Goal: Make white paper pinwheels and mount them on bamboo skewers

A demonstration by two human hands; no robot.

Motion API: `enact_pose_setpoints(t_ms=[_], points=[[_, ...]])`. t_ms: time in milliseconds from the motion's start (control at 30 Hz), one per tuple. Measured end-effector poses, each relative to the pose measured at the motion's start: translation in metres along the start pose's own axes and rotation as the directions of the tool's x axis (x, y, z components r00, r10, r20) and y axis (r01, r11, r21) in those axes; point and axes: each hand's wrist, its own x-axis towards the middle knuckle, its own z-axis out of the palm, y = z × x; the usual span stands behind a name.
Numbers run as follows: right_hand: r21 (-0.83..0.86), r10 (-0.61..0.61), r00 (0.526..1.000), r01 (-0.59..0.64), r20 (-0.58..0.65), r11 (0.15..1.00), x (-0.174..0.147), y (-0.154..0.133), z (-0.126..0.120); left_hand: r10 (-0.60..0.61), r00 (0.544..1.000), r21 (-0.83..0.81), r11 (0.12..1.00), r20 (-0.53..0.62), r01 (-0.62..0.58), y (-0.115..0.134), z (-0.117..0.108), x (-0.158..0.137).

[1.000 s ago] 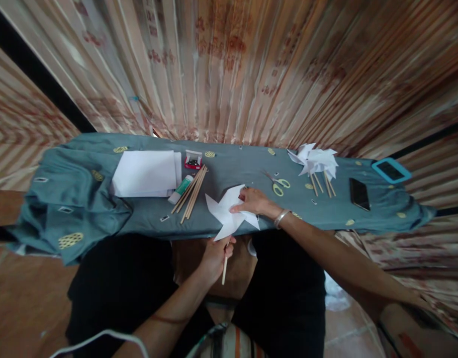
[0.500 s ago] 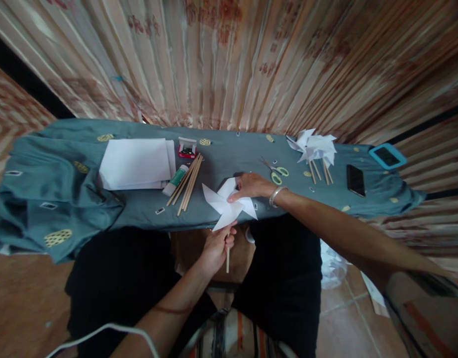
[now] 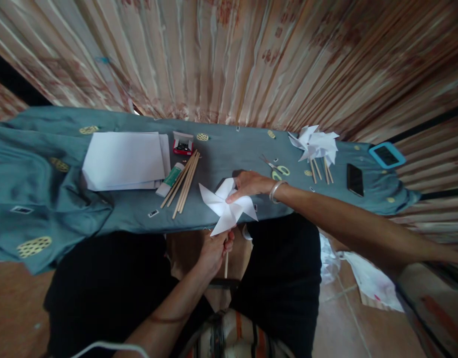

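Observation:
A white paper pinwheel [image 3: 226, 206] lies between my hands at the front edge of the cloth-covered table [image 3: 232, 154]. Below it, my left hand [image 3: 215, 250] is closed around its wooden stick [image 3: 226, 266], whose lower end sticks out under the fist. My right hand [image 3: 249, 184] pinches the pinwheel near its centre, thumb on the front face and the other fingers behind the paper. Whatever fastens the middle is hidden by the thumb. To the left lie several loose wooden sticks [image 3: 186, 184] beside a glue stick [image 3: 170, 180].
A stack of white paper [image 3: 124, 161] and a small red box [image 3: 183, 144] of dark bits are on the left. Scissors [image 3: 276, 169], finished pinwheels [image 3: 318, 144], a phone [image 3: 355, 179] and a blue-framed device [image 3: 387, 155] lie to the right. A curtain [image 3: 229, 64] hangs behind.
The view has shifted slightly. Both hands keep their hold on the pinwheel and its stick, with hardly any movement of the fingers.

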Motion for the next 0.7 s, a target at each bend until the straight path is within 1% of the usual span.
enact_pose_setpoints(t_ms=[100, 267, 533, 700], points=[[-0.026, -0.023, 1.000, 0.023, 0.010, 0.999, 0.0037, 0.0010, -0.0002, 0.004, 1.000, 0.015, 1.000, -0.006, -0.004, 0.0008, 0.0014, -0.0009], [-0.059, -0.022, 1.000, 0.023, 0.016, 0.998, 0.0071, 0.0018, 0.0012, 0.008, 1.000, 0.043, 0.999, -0.018, -0.007, 0.0015, 0.0022, -0.0018], [-0.038, -0.016, 1.000, 0.016, -0.003, 0.999, 0.0069, 0.0019, 0.0040, 0.014, 1.000, 0.087, 0.996, -0.028, -0.011, 0.0027, 0.0022, 0.0001], [-0.009, -0.047, 0.998, 0.047, -0.038, 0.999, 0.0035, 0.0014, 0.0053, 0.027, 0.999, 0.108, 0.994, -0.029, -0.024, 0.0026, 0.0030, -0.0009]])
